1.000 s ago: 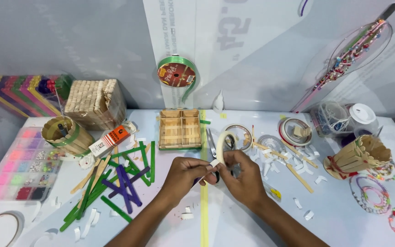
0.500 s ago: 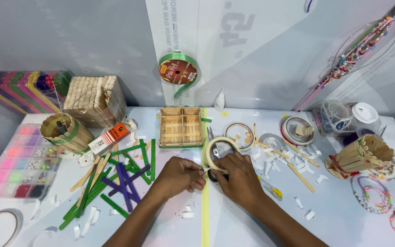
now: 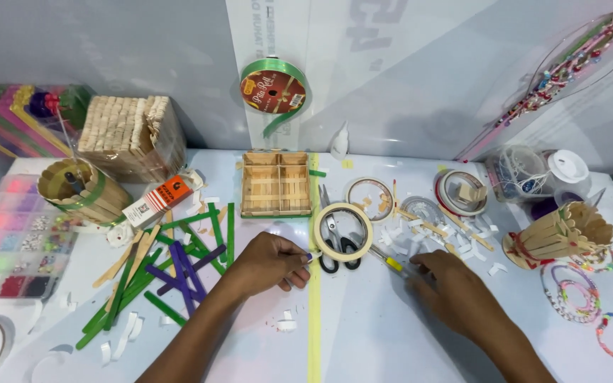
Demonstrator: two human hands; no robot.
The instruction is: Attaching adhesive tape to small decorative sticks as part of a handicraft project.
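My left hand [image 3: 267, 262] rests on the white table, its thumb and forefinger pinching the lower left edge of a cream masking-tape roll [image 3: 342, 207]. The roll lies flat over black-handled scissors [image 3: 329, 264], whose blades show through its hole. My right hand [image 3: 452, 284] lies apart from the roll, to its right, palm down with fingers spread. Its fingertips are just short of a thin tool with a yellow tip [image 3: 394, 264]. Scraps of white tape and short wooden sticks lie scattered beyond that hand.
A square stick-built tray [image 3: 276, 183] sits behind the roll. Green and purple craft sticks [image 3: 179, 262] lie left, beside a bead organiser [image 3: 8, 241] and a round stick basket [image 3: 79, 188]. A stick cup [image 3: 558, 234] and bead bracelets [image 3: 576, 294] are right. A yellow strip [image 3: 314, 326] runs down the table.
Both hands held the tape roll up between them. Now the roll lies on the scissors, my right hand has let go and moved right, and my left hand stays at its edge.
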